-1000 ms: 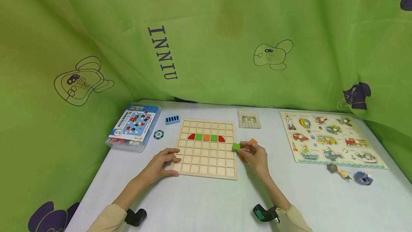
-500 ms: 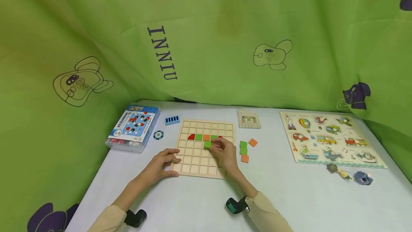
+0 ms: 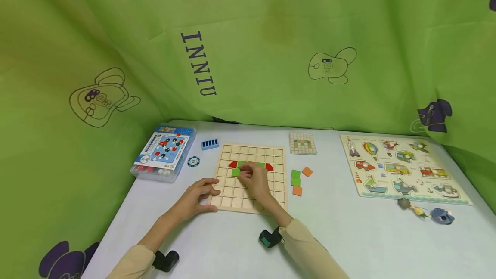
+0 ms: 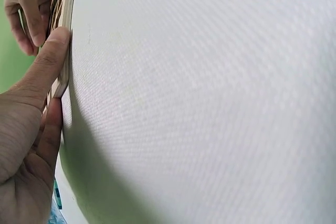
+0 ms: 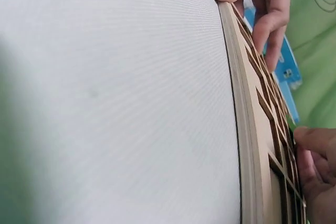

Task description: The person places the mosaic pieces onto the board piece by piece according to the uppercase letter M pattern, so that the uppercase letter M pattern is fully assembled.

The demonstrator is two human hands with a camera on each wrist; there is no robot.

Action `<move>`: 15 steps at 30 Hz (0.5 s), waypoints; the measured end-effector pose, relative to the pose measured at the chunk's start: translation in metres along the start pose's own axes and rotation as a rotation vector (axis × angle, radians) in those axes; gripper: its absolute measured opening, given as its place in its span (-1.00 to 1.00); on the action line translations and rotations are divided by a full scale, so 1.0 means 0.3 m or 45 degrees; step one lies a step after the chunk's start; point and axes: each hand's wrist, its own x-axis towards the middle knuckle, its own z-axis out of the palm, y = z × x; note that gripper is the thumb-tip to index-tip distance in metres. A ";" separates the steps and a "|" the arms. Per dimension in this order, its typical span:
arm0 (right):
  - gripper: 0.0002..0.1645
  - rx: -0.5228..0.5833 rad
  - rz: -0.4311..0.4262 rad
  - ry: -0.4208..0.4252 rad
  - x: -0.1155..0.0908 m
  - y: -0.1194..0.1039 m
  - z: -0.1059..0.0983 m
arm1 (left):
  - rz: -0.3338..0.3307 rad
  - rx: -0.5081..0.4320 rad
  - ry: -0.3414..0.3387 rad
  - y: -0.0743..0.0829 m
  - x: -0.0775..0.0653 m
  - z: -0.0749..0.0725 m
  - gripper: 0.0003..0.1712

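My right hand [image 3: 256, 182] pinches a green square tile [image 3: 236, 172] between thumb and fingertips, low over the wooden grid board [image 3: 279, 184]. The tile is just below a row with red quarter-circle tiles [image 3: 269, 167] at its ends and green tiles [image 3: 261, 165] between. My fingers hide the row's middle. At the board's near left corner rests my left hand [image 3: 195, 199], fingers spread. Its thumb [image 4: 59, 36] presses the near edge in the left wrist view, while its other fingers [image 5: 274, 22] lie along the board's left side in the right wrist view.
Right of the board lie loose green tiles [image 3: 296, 178] and orange tiles [image 3: 297, 191]. A pattern card [image 3: 302, 143] is behind them. Farther right are a vehicle puzzle board [image 3: 410, 171] and small figurines [image 3: 441, 216]. A boxed molecule set [image 3: 164, 152], blue block [image 3: 210, 144] and round chip [image 3: 193, 161] stand left.
My right hand has carried the green tile leftward from the loose tiles, across the board to below the row's left part. My left hand has stayed at the corner.
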 end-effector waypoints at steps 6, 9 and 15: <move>-0.75 0.007 0.000 -0.040 0.010 -0.012 0.011 | -0.002 -0.026 -0.009 -0.007 0.002 0.003 -0.55; -0.74 0.036 0.006 -0.056 0.011 -0.016 0.011 | 0.008 -0.053 -0.010 -0.008 0.002 0.004 -0.56; -0.72 0.151 0.056 -0.080 0.016 -0.003 0.011 | 0.026 -0.016 -0.009 -0.006 0.001 -0.003 -0.55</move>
